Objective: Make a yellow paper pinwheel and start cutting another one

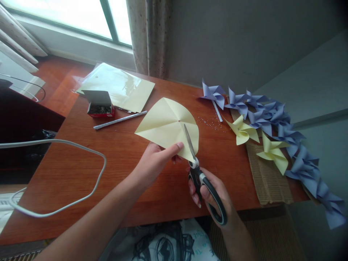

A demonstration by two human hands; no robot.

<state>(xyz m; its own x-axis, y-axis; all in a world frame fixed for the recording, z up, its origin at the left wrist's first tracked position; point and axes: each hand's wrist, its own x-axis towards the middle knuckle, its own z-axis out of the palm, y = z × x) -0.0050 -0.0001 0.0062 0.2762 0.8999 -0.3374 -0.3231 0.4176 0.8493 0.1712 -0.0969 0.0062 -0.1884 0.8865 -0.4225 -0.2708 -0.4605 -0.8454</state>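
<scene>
My left hand [153,159] pinches the near edge of the yellow paper sheet [165,125], thumb clamped on top; it looks light, floppy, easily torn. My right hand [210,192] has its fingers closed through the scissors [199,174], blades partly parted along a crease.

Blue pinwheels [272,112], yellow pinwheels [243,131], pin box [100,105] (open), white cable [54,174], plastic sleeve [119,87], paper stick [119,120]

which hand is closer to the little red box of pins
Left. The left hand pinches the yellow paper's near edge, right of and nearer than the red box. The right hand, working the scissors, sits farther right.
</scene>
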